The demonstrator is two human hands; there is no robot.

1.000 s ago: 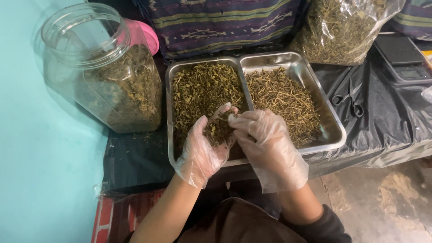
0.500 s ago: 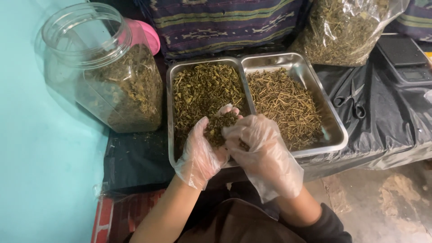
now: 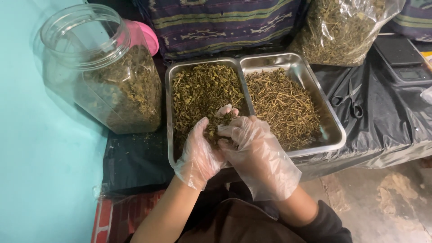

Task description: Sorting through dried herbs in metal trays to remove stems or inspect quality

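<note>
Both my hands wear loose clear plastic gloves. My left hand [image 3: 201, 150] is cupped over the near end of the left metal tray [image 3: 169, 112] and holds a clump of dried green herbs [image 3: 217, 127]. My right hand [image 3: 254, 150] presses against it from the right, its fingertips pinching into that same clump. The left tray holds dried green leafy herbs [image 3: 202, 92]. The right metal tray [image 3: 335, 132], set against it, holds dry yellowish stems [image 3: 283, 105].
A large clear plastic jar [image 3: 105, 76] partly filled with herbs stands to the left, a pink lid [image 3: 146, 36] behind it. A clear bag of herbs [image 3: 342, 29] lies at the back right. Black scissors [image 3: 348, 99] and a digital scale [image 3: 402, 58] rest on black plastic sheeting.
My hands have stayed over the left tray's near end; the right hand's fingers have closed further into the clump held in my left palm.
</note>
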